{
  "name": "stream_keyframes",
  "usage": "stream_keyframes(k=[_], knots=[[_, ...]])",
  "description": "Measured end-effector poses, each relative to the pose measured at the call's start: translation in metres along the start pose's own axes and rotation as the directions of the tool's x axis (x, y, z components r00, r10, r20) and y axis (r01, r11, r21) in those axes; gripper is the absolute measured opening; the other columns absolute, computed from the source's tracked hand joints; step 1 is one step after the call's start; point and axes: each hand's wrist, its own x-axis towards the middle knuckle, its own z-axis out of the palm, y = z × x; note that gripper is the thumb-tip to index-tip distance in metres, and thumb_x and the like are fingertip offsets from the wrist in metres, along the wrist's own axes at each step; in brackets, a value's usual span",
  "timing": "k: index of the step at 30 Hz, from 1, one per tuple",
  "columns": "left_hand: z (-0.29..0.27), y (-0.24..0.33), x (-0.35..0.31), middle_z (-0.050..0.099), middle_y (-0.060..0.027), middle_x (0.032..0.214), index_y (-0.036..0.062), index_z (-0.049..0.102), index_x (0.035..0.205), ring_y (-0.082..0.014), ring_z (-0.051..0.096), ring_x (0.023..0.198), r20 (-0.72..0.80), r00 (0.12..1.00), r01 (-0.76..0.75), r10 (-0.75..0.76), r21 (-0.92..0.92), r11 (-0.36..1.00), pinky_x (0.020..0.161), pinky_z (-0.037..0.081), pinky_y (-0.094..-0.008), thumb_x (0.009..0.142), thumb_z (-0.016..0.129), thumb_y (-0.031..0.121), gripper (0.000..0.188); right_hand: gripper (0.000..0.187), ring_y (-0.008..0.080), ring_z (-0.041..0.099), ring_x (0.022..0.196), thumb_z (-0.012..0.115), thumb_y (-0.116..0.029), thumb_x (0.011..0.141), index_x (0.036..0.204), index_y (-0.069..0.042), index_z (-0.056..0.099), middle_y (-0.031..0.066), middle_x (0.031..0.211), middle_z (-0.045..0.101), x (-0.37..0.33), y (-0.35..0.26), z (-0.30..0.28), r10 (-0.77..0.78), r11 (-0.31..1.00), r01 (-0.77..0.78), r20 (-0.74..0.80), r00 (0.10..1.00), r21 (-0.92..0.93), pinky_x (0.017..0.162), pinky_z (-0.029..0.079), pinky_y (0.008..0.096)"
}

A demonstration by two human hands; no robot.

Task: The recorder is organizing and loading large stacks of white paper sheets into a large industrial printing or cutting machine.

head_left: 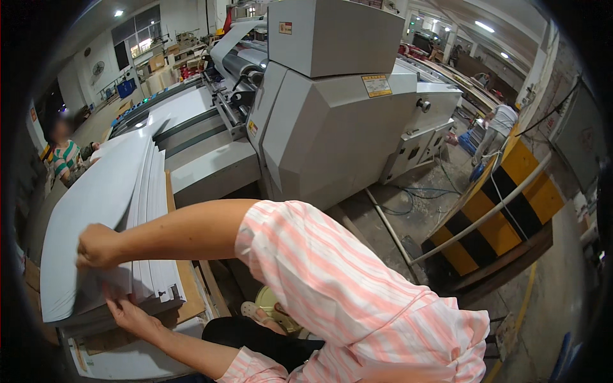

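A tall stack of large white paper sheets (pixel 150 191) stands at the left, its top sheet (pixel 83 198) curving up and bowed toward the machine. My right hand (pixel 100 246) reaches across the stack, closed in a fist at the sheets' near part, with paper bending under it; its fingertips are blurred. Lower down, my left hand (pixel 131 317) lies against the near edge of the stack, fingers stretched out and apart, touching the paper. Under the sheets shows a brown board (pixel 190 290).
Ahead stands a big grey machine (pixel 338 127) with rollers (pixel 239 64) and a feed table (pixel 211 169). A black-and-yellow striped barrier (pixel 491 210) and pipe rail are at right. One person (pixel 67 156) is at far left, another (pixel 501 124) at far right. Hoses (pixel 415 198) lie on the floor.
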Motion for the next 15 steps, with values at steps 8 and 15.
stream_keyframes(k=[8,15], knots=[[-0.011,-0.017,0.011,0.057,-0.0080,0.110,-0.0009,0.055,0.114,-0.0155,0.053,0.095,0.044,0.997,0.057,-0.063,0.132,0.990,0.082,0.042,-0.0272,0.089,0.050,0.013,0.029,0.023,0.0283,0.060,0.064,0.056,-0.027,0.076,0.065,-0.007,0.063,0.0085,0.070,0.061,-0.042,0.016,0.004,-0.345,0.878,0.346,0.064,0.936,-0.332,0.058,0.050,0.0389],[-0.009,-0.007,0.005,0.056,-0.0107,0.110,-0.0016,0.052,0.117,-0.0170,0.054,0.093,0.002,0.999,0.039,-0.039,0.048,0.998,0.083,0.042,-0.0288,0.089,0.050,0.014,0.032,0.015,0.0234,0.059,0.082,0.057,-0.024,0.069,0.072,-0.011,0.062,0.0025,0.080,0.060,-0.051,0.029,0.011,-0.428,0.723,0.459,0.187,0.884,-0.517,0.056,0.051,0.0346]])
